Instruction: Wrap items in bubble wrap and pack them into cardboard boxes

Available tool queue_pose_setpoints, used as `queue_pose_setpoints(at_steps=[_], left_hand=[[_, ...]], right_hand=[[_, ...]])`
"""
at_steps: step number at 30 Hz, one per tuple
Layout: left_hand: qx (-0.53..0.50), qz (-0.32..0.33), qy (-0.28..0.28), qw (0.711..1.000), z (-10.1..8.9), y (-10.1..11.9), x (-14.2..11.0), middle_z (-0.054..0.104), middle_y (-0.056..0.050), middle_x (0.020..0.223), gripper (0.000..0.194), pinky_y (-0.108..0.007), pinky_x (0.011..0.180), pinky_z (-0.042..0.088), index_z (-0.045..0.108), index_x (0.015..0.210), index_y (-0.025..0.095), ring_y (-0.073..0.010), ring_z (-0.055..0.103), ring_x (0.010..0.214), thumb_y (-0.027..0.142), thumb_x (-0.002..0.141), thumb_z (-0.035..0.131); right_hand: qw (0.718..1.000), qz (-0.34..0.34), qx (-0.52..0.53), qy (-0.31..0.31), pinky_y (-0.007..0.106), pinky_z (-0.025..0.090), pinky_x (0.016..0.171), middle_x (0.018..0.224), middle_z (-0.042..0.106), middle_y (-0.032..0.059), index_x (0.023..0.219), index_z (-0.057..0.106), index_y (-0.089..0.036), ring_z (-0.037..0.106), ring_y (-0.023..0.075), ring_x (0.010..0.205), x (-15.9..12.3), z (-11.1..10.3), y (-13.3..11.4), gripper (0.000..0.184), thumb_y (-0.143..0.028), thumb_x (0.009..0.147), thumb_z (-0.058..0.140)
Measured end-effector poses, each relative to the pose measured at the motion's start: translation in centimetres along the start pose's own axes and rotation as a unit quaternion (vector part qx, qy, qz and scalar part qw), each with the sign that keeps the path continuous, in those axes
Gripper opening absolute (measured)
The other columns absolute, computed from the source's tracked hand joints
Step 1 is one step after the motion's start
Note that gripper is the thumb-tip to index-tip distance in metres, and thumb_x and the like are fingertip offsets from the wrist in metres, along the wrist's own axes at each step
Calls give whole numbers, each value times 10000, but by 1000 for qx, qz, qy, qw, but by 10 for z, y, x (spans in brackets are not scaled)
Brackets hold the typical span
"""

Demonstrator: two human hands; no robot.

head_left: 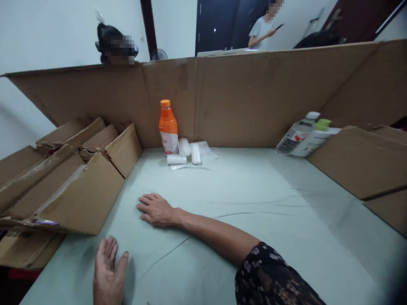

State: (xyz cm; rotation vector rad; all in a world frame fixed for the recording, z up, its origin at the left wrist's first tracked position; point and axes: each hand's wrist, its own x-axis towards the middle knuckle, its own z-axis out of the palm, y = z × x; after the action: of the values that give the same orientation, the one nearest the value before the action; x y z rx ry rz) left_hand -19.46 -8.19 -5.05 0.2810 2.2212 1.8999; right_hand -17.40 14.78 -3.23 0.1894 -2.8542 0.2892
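Note:
My right hand [155, 210] lies palm down on the pale green tabletop [254, 178], its fingers spread and nothing in them. The forearm reaches in from the lower right, in a dark flowered sleeve. At the lower left, my left hand [108, 273] is turned on its side, thumb apart from the fingers, holding nothing. It is nearest to the divided cardboard box [92, 190]. Beyond the right hand, an orange bottle [168, 129] with a white label stands upright against the cardboard wall [235, 97]. Small white plastic-wrapped rolls [177, 159] lie at its foot.
At the back right lean a clear bottle [295, 133] and a white bottle with a green cap [314, 140]. Another cardboard box [352, 161] borders the right side. Behind the wall are a person holding a phone [260, 31] and another person's head [114, 42].

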Motion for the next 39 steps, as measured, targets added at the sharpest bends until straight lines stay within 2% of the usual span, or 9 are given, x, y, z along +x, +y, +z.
queue_pose_setpoints(at_steps=[6,12,18,21,24,27,31,34,39], left_hand=[[137,41,-132,981,24,13,-14,498,-185,1511,842,-610,1143,416,448,1470,205,-403,501,1387,583,754,677],[308,265,-180,896,117,83,78,445,-210,1554,687,-536,1202,372,491,1428,100,-363,423,1458,392,807,536],[381,270,-138,874,212,141,199,317,-245,1627,691,-498,1229,327,476,1425,44,-370,358,1497,176,752,564],[399,244,-111,877,224,150,242,329,-318,1584,674,-540,1202,343,454,1404,-25,-423,371,1471,176,779,605],[411,227,-90,878,220,148,265,379,-258,1568,649,-581,1179,353,419,1446,50,-394,379,1462,242,864,631],[422,224,-106,872,214,134,258,393,-233,1563,630,-525,1176,367,387,1456,37,-368,412,1438,268,905,588],[427,222,-172,860,206,96,192,489,-279,1466,635,-492,1168,395,431,1384,-11,-365,507,1369,268,825,545],[408,250,-235,846,182,61,127,517,-263,1451,641,-566,1211,322,492,1332,81,-417,438,1426,433,796,490],[379,294,-285,830,161,11,67,464,-94,1561,717,-598,1204,333,452,1400,384,-418,413,1451,728,772,415]], right_hand=[[987,159,15,-17,479,369,1187,1546,509,147,1411,589,-170,444,290,1451,-146,-62,41,445,-344,1001,572],[948,316,-2,46,529,386,1185,1542,518,136,1423,595,-212,452,302,1455,-282,-94,53,445,-310,992,540],[938,334,-15,92,545,440,1146,1503,560,135,1387,620,-194,495,311,1419,-314,-92,57,428,-298,980,535],[941,321,-36,100,529,471,1119,1501,566,121,1380,620,-208,519,302,1397,-314,-89,59,412,-309,992,524],[944,306,-56,111,516,495,1094,1507,562,111,1388,608,-219,529,300,1388,-316,-84,63,410,-325,1006,503],[945,301,-61,116,511,492,1092,1503,566,108,1377,611,-224,537,300,1377,-316,-82,67,400,-317,1003,506],[938,329,-49,99,504,464,1114,1487,576,126,1354,618,-192,525,297,1382,-307,-91,58,388,-273,985,527],[933,354,-29,62,466,416,1157,1506,555,130,1331,621,-173,493,279,1407,-297,-100,43,378,-295,975,574],[930,361,-53,47,426,390,1149,1524,527,129,1349,584,-169,444,269,1435,-294,-98,36,409,-376,997,567]])
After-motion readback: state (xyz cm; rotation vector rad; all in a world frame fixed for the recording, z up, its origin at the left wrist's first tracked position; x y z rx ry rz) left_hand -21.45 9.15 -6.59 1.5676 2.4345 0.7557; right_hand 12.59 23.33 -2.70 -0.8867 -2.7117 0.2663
